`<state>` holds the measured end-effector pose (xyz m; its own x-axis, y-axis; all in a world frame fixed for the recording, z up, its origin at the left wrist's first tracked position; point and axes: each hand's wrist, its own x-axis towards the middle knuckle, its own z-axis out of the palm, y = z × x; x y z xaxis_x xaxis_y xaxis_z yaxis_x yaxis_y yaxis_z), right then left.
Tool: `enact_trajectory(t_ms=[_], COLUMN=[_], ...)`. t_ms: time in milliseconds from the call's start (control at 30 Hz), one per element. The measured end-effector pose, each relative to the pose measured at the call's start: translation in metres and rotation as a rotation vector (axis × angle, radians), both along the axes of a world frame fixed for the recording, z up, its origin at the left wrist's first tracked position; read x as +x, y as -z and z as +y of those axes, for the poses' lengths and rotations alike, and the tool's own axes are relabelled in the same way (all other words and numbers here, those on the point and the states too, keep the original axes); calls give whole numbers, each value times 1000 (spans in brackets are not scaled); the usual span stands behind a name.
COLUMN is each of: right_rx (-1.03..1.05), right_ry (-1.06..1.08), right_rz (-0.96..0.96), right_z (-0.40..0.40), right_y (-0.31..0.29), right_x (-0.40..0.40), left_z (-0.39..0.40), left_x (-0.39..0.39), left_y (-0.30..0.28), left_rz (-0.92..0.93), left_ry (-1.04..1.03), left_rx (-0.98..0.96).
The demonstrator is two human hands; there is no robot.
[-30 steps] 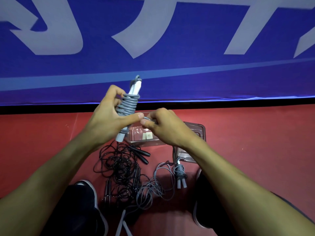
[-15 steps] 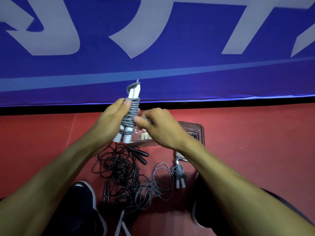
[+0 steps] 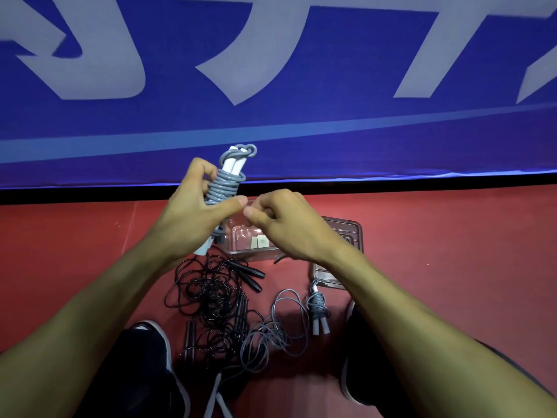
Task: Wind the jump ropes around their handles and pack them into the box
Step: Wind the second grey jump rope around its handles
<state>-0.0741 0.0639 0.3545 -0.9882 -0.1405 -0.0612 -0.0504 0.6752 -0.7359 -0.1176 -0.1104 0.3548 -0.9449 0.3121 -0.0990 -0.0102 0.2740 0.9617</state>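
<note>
My left hand (image 3: 193,218) grips a grey jump rope (image 3: 226,188), coiled round its two white handles and held upright above the floor. My right hand (image 3: 286,227) is curled, its thumb and forefinger pinched together beside my left thumb at the coil; the rope's end is hidden in that pinch. Below the hands stands a clear plastic box (image 3: 250,251) on the red floor, with its lid (image 3: 349,227) lying to the right. A second wound grey rope (image 3: 318,309) lies near the lid.
A tangle of black jump ropes (image 3: 211,294) and a loose grey rope (image 3: 277,330) lie on the floor between my dark shoes (image 3: 144,357). A blue banner wall (image 3: 301,131) rises just behind the box.
The last turns of grey rope have gone onto the handles. My left hand tilted the bundle rightward and my right hand drew in close beside my left thumb.
</note>
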Motion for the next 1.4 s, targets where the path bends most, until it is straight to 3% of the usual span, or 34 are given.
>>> enact_trajectory(t_ms=[167, 300, 433, 667, 1000, 1133, 1200, 1400], right_rx=[-89, -81, -61, 29, -48, -8, 6, 84], right_ry=[-73, 29, 20, 41, -35, -1, 7, 21], right_rz=[-13, 37, 34, 1, 58, 88, 78, 17], right_z=[-7, -2, 0, 2, -4, 1, 5, 6], right_y=[-2, 2, 2, 5, 3, 6, 8, 10], right_x=[6, 1, 1, 0, 1, -2, -3, -1], left_z=[3, 6, 3, -4, 2, 8, 6, -4], left_x=[1, 5, 3, 0, 3, 11, 11, 6], left_y=[2, 3, -2, -4, 2, -1, -2, -6], left_rz=[15, -165, -106, 3, 22, -232, -265, -28], left_ry=[-2, 115, 180, 63, -8, 75, 146, 200], left_rx=[6, 246, 137, 40, 2, 307, 372, 97])
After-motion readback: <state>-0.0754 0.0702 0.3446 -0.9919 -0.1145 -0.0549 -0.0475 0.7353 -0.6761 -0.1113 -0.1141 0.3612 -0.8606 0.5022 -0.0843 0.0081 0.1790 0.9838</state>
